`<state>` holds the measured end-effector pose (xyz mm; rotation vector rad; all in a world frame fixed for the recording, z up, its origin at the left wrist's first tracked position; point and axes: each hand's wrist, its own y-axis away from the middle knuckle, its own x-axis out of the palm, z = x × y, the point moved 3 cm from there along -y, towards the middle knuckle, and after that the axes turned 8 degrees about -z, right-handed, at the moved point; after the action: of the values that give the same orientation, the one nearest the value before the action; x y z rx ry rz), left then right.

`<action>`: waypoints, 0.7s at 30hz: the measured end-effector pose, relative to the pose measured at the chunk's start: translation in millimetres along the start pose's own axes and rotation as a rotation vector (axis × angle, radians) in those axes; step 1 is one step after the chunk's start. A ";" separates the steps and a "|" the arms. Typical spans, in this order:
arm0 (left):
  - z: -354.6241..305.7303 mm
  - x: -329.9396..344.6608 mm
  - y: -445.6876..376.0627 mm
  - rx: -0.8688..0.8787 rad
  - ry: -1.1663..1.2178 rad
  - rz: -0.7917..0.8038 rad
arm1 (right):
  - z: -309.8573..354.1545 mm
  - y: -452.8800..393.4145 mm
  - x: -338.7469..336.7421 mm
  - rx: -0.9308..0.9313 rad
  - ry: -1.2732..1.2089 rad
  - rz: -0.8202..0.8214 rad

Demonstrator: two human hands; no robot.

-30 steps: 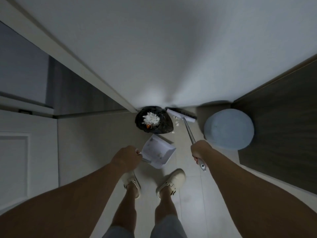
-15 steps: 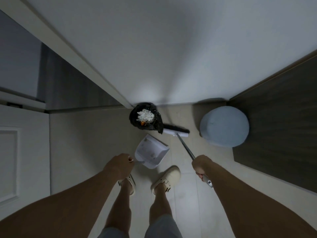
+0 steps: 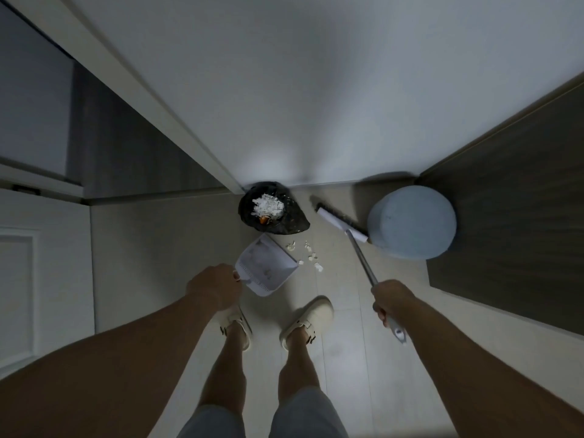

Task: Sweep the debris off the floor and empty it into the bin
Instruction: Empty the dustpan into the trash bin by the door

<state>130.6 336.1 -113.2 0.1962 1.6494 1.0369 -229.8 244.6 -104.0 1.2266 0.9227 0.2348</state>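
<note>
My left hand (image 3: 215,287) grips the handle of a white dustpan (image 3: 267,268), which is held low over the pale tiled floor (image 3: 158,248), just below the bin. The bin (image 3: 273,213) is lined with a black bag and holds a heap of white scraps and an orange bit. Several small white scraps of debris (image 3: 311,254) lie on the floor right of the dustpan. My right hand (image 3: 390,300) holds the metal shaft of a broom, and the broom head (image 3: 341,224) sits right of the bin, beside the stool.
A round light-blue stool (image 3: 412,221) stands at the right against the dark wood panel (image 3: 512,216). The white wall (image 3: 300,90) runs behind the bin. My two feet in pale slippers (image 3: 308,319) stand below the dustpan. A white door (image 3: 31,279) is at the left.
The broom head has swung right from beside the bin to next to the stool. White scraps now show on the floor right of the dustpan. The dustpan stays in my left hand.
</note>
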 end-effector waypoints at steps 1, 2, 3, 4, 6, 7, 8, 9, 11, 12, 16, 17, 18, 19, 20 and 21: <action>1.5 -1.3 -0.1 0.003 -0.031 -0.003 | 8.7 -4.8 3.0 -0.009 0.049 0.016; 2.7 -1.8 -0.5 0.009 -0.064 -0.004 | 15.0 -7.9 9.0 0.035 0.100 0.045; 5.1 -2.0 -0.1 0.011 -0.097 -0.005 | 22.3 -7.8 15.0 0.043 0.145 0.053; 8.0 -1.4 -0.3 0.015 -0.124 -0.012 | 27.6 -2.6 21.6 0.009 0.263 0.044; 13.4 -0.2 0.3 0.015 -0.160 -0.009 | 24.8 4.5 41.7 0.024 0.253 0.123; 17.8 0.9 1.3 0.012 -0.179 0.000 | 20.8 5.3 54.1 0.002 0.193 0.146; 21.8 2.3 0.9 0.015 -0.197 0.003 | 12.3 9.2 65.8 0.022 0.174 0.158; 25.6 3.1 0.6 0.019 -0.217 0.004 | 8.7 13.4 77.0 0.023 0.256 0.164; 33.9 3.0 0.4 0.038 -0.243 0.002 | -3.3 25.8 94.8 -0.012 0.295 0.149; 38.1 2.7 -0.6 0.053 -0.246 0.001 | -9.3 32.1 101.4 -0.029 0.300 0.140; 58.2 -5.1 -9.0 0.133 -0.255 -0.012 | -32.5 61.2 114.0 0.008 0.091 0.101; 64.7 -7.9 -10.9 0.159 -0.267 -0.015 | -38.8 68.8 117.6 0.035 0.042 0.089; 71.8 -10.0 -14.2 0.184 -0.277 -0.020 | -45.7 76.6 121.5 0.054 0.000 0.082; 78.9 -12.2 -17.2 0.217 -0.287 -0.030 | -50.4 83.8 124.8 0.076 -0.052 0.072; 85.3 -15.2 -21.1 0.255 -0.301 -0.049 | -52.3 91.7 127.6 0.107 -0.102 0.056; 96.0 -19.0 -25.5 0.308 -0.327 -0.054 | -55.6 101.7 140.0 0.160 -0.178 0.042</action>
<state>229.0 359.3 -117.0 0.4954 1.4964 0.6647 -149.5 406.4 -83.8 1.3915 0.7731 0.0839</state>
